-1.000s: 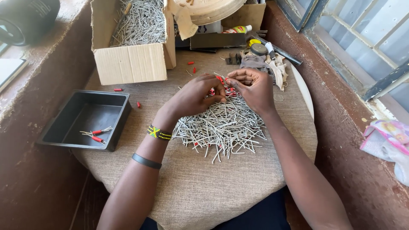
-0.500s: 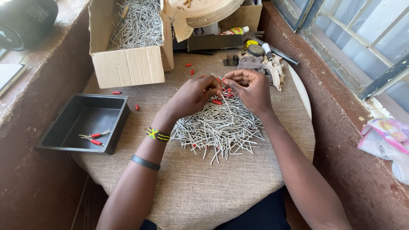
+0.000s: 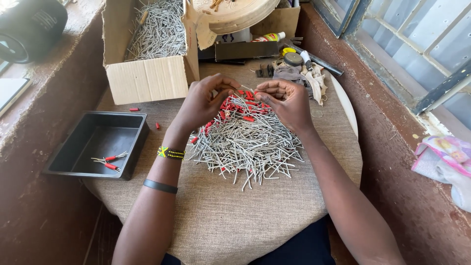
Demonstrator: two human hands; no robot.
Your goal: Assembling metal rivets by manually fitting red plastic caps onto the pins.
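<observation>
Loosely heaped grey metal pins [image 3: 250,142] under both hands [image 3: 245,100].

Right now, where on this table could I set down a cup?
The bare burlap cloth in front of the grey metal pin pile, toward the person, is free. The black plastic tray is mostly bare. The back, by the cardboard box and tools, is crowded.

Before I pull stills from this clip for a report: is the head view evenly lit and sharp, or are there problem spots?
Head view: soft daylight on the pile of metal pins and both hands, left hand and right hand, all sharp; only faint shadows on the burlap table cover; the window at upper right looks pale and hazy; edges bend slightly from the wide lens.
</observation>
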